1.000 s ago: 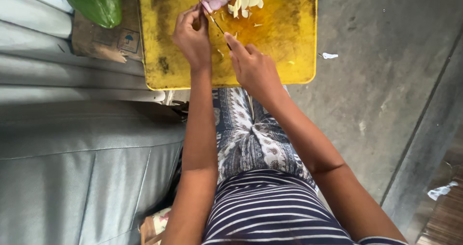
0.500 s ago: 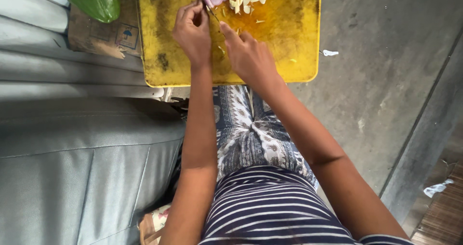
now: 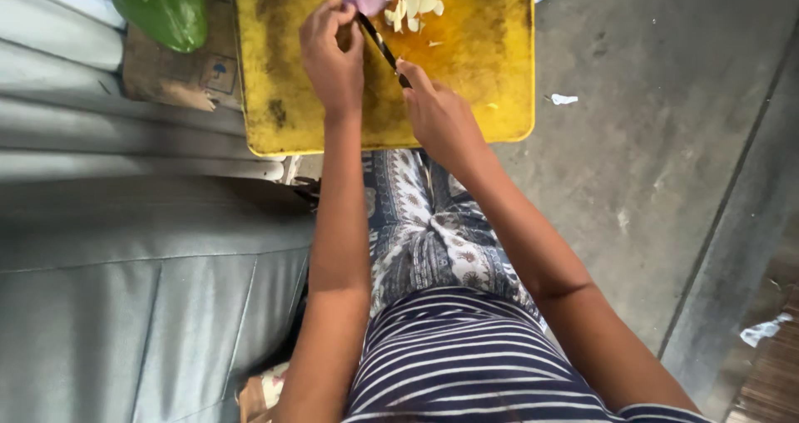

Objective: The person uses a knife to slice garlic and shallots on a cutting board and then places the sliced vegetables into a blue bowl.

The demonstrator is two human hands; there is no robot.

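1. The left hand (image 3: 333,53) sits over the far part of a yellow cutting board (image 3: 283,74). Its fingers are bunched together and pinched down on a small purple-skinned piece (image 3: 366,0), likely a shallot or garlic clove, pinning it to the board.
2. The right hand (image 3: 437,111) is just beside the left, nearer the body. Its fingers are wrapped tight around the handle of a knife (image 3: 379,42).
3. The dark blade slants up and to the left from the right hand, and its tip reaches the purple piece under the left fingertips.
4. A small pile of pale slices (image 3: 416,3) lies on the board just to the right of the purple piece, at the top edge of the view. A few stray bits lie near it.
5. The board is stained and worn, with dark marks along its left side. It rests in front of the person's knees.
6. To the left of the board, a green fruit (image 3: 162,7) sits on a piece of cardboard (image 3: 183,78), near the board but apart from both hands.
7. The person wears a striped top (image 3: 466,356) and patterned trousers (image 3: 433,223).
8. The grey concrete floor (image 3: 649,157) on the right has 2 small white scraps on it.
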